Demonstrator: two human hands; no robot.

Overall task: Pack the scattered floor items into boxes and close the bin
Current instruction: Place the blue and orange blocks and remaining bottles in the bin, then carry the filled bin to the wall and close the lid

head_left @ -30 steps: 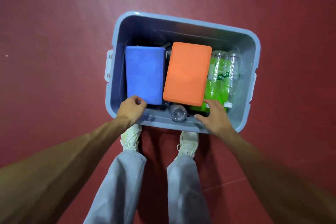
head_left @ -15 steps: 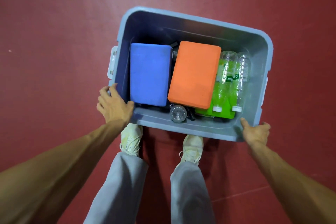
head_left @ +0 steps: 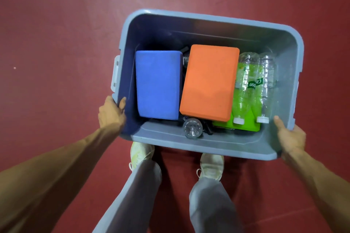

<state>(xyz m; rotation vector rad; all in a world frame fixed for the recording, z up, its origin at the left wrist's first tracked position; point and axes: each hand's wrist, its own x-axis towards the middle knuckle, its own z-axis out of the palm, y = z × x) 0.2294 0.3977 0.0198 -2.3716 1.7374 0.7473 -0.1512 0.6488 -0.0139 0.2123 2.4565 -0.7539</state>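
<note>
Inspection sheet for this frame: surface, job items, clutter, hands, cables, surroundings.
Surface: red floor, one pale speck far left.
Job's things: open grey bin holds a blue block and an orange block side by side. Clear bottles lie on a green flat piece by the right wall. An end-on bottle sits at the near wall. No lid in view.
Clutter: dark items under the blocks, too hidden to identify.
Grippers: left hand grips the near left rim, thumb inside; right hand grips the near right corner.
Cables: nothing seen.
Surroundings: pale shoes and grey trousers below the bin; white latch on its left side.
</note>
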